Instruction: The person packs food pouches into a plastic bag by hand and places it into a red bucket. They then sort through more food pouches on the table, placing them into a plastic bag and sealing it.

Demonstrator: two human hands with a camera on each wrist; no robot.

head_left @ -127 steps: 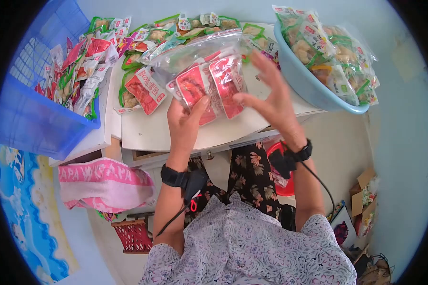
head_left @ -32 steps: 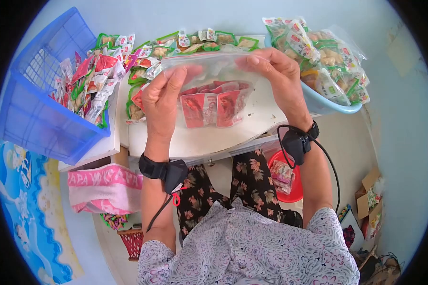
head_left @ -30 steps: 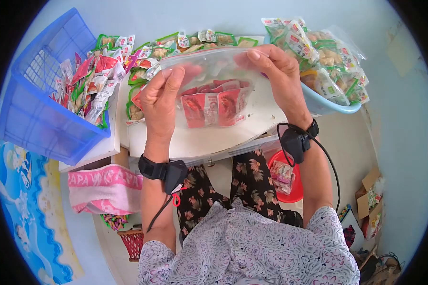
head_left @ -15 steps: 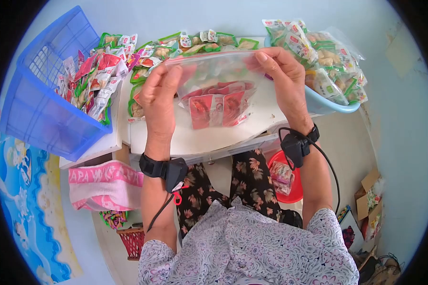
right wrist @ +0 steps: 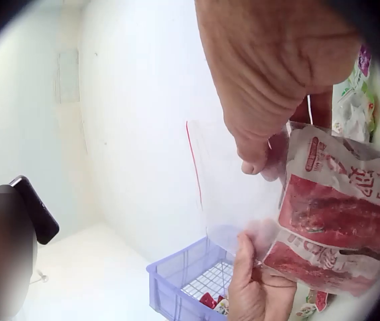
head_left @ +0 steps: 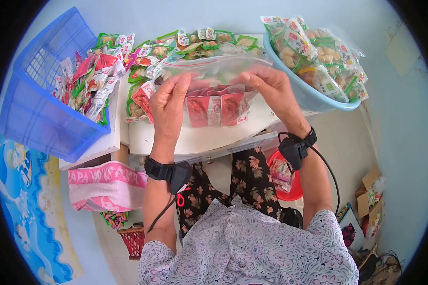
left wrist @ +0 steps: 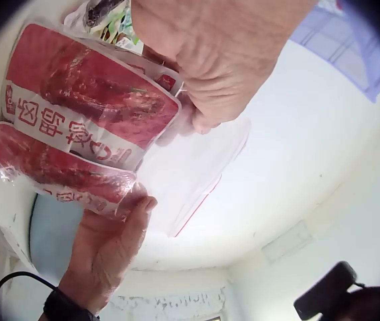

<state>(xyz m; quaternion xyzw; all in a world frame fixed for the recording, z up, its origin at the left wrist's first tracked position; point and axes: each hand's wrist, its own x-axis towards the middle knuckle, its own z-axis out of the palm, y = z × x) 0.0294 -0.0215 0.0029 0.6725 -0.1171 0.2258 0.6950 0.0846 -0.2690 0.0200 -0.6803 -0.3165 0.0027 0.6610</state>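
A clear zip bag (head_left: 218, 73) with a red line along its top edge hangs between my two hands above the white table. Inside, low in the bag, stand several red-and-white snack packets (head_left: 204, 110). My left hand (head_left: 170, 97) pinches the bag's left side between thumb and fingers, a little below the zip. On the opposite side my right hand (head_left: 273, 92) pinches it likewise. Fingers behind the plastic show blurred through it. In the left wrist view the packets (left wrist: 96, 87) lie close to the left hand (left wrist: 223, 53), and the right hand (left wrist: 106, 247) is at the far side.
A blue plastic basket (head_left: 47, 114) piled with snack packets stands at left. Green-edged packets (head_left: 195, 45) line the table's back. At right a light blue basin (head_left: 314, 88) holds filled bags. A red bucket (head_left: 295, 185) and a pink towel (head_left: 107, 185) are lower down.
Four seconds ago the left hand held the bag by its lower part and the right hand was off it. Now both pinch its sides; within the last half second they slid lower from the zip.
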